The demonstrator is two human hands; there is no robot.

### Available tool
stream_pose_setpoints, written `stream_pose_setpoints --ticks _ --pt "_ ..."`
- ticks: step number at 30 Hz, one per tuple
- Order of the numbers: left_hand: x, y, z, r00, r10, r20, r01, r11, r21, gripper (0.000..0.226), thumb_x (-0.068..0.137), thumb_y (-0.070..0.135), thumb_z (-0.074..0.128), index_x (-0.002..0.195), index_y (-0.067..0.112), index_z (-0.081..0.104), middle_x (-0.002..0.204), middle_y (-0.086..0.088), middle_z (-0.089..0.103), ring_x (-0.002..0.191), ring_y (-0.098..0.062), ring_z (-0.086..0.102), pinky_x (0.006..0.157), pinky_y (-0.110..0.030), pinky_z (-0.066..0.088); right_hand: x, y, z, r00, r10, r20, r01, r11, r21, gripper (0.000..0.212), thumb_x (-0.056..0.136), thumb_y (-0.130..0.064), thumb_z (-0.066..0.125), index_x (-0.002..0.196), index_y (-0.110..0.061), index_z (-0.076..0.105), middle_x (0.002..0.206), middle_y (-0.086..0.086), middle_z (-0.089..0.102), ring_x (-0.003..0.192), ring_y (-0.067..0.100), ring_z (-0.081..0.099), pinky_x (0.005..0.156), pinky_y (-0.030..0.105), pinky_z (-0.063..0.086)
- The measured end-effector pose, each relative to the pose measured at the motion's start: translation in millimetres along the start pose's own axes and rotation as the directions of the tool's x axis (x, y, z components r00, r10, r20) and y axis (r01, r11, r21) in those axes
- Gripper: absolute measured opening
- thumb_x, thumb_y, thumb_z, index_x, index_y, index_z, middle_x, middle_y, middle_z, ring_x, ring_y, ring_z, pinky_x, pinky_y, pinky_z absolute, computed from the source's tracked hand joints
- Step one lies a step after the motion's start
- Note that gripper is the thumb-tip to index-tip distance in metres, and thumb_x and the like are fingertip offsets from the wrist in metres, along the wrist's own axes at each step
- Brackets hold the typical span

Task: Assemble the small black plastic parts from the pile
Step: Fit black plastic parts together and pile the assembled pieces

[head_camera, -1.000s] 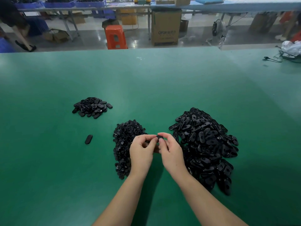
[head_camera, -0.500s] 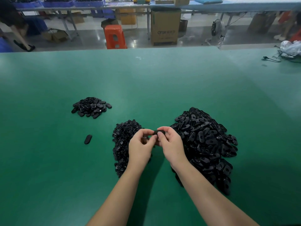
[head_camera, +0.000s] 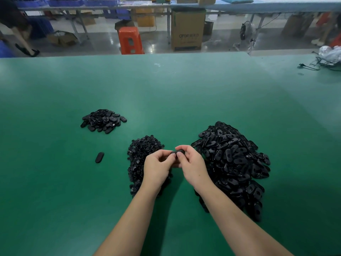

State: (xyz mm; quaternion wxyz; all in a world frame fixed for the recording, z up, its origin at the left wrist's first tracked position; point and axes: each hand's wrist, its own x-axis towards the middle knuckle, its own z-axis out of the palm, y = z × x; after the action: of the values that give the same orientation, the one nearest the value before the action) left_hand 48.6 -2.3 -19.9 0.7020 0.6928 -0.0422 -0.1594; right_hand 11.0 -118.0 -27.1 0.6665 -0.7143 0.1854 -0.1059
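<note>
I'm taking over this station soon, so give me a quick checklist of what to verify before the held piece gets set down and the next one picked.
1. Held black part gripped by both hands: ok. The left hand and right hand pinch it above the table.
2. Two halves fully snapped together: cannot tell, fingers cover the joint.
3. Supply of oval parts: ok, the large pile lies beside the right hand.
4. Supply of small parts: ok, the middle pile lies under the left hand.
5. Drop spot: ok, the small far-left pile sits apart on the green table.
6. Stray oval piece: not ok, it lies alone outside every pile.
</note>
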Motion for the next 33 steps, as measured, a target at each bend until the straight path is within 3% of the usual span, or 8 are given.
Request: stream_pose_setpoints --ticks 4,9,13,17,21,25,30,33 --pt "-2 1 -2 1.000 -0.029 0.002 0.029 0.998 -0.049 0.009 0.092 0.002 0.067 0.090 0.002 0.075 0.083 -0.014 0.077 0.077 -0.027 0.077 0.070 -0.027 0.060 0 2 0 0.999 0.010 0.033 -0.009 0.999 -0.033 0.031 0.101 -0.002 0.052 0.099 -0.031 0.062 0.095 0.001 0.074 0.082 0.009 0.074 0.087 0.043 0.061" --pt "-3 2 -5 0.998 -0.059 0.007 0.060 0.993 -0.101 0.008 0.092 -0.001 0.067 0.089 -0.004 0.073 0.082 -0.017 0.077 0.072 -0.023 0.076 0.062 -0.021 0.057 -1 -1 1 0.999 0.005 0.051 0.001 0.994 -0.111 0.031 0.100 -0.004 0.052 0.098 -0.034 0.062 0.099 0.005 0.073 0.091 0.021 0.073 0.088 0.047 0.059" --pt "-5 3 -7 0.998 -0.058 -0.026 0.057 0.997 -0.051 0.009 0.092 0.003 0.069 0.088 -0.004 0.072 0.072 -0.013 0.075 0.055 -0.010 0.068 0.047 -0.015 0.046 1 -3 4 0.998 0.000 0.057 0.009 0.987 -0.162 0.027 0.099 -0.007 0.053 0.099 -0.032 0.064 0.088 0.000 0.071 0.090 0.027 0.071 0.088 0.050 0.058" --pt "-5 5 -13 0.997 -0.046 -0.057 0.044 0.999 -0.029 0.011 0.092 0.002 0.068 0.084 -0.006 0.068 0.060 -0.003 0.070 0.043 -0.004 0.058 0.043 -0.012 0.042 2 -7 12 0.995 -0.012 0.096 0.032 0.978 -0.207 0.024 0.098 -0.006 0.053 0.102 -0.027 0.064 0.087 0.001 0.070 0.093 0.030 0.070 0.091 0.051 0.056" --pt "-6 4 -18 0.997 -0.029 -0.069 0.030 1.000 0.010 0.011 0.091 0.004 0.070 0.082 -0.001 0.070 0.060 0.000 0.070 0.044 -0.003 0.059 0.044 -0.012 0.042 2 -11 13 0.993 0.019 0.120 0.004 0.983 -0.182 0.025 0.099 -0.005 0.054 0.096 -0.028 0.063 0.094 0.010 0.073 0.093 0.031 0.071 0.089 0.049 0.058" --pt "-5 -2 -19 0.996 -0.025 -0.088 0.032 0.997 0.077 0.012 0.091 0.011 0.071 0.081 0.012 0.077 0.072 -0.007 0.076 0.060 -0.012 0.067 0.050 -0.017 0.043 -3 -17 9 0.986 0.097 0.133 -0.096 0.995 -0.007 0.017 0.099 0.001 0.053 0.100 -0.011 0.065 0.096 0.016 0.072 0.083 0.022 0.070 0.077 0.032 0.063" --pt "-3 -8 -20 0.996 0.026 -0.081 -0.011 0.985 0.170 0.018 0.092 0.014 0.068 0.080 0.021 0.079 0.074 -0.001 0.076 0.057 -0.004 0.061 0.055 -0.016 0.045 -3 -19 8 0.991 0.081 0.102 -0.068 0.989 -0.131 0.012 0.099 0.000 0.053 0.107 -0.002 0.063 0.094 0.023 0.071 0.072 0.024 0.066 0.076 0.042 0.060" --pt "-2 -7 -21 0.997 0.054 -0.057 -0.040 0.976 0.214 0.013 0.091 0.016 0.070 0.084 0.022 0.079 0.076 0.002 0.076 0.062 -0.008 0.065 0.059 -0.021 0.049 -2 -18 8 0.992 0.059 0.108 -0.040 0.984 -0.172 0.015 0.100 -0.001 0.052 0.099 -0.011 0.063 0.083 0.012 0.070 0.064 0.020 0.064 0.072 0.037 0.060"
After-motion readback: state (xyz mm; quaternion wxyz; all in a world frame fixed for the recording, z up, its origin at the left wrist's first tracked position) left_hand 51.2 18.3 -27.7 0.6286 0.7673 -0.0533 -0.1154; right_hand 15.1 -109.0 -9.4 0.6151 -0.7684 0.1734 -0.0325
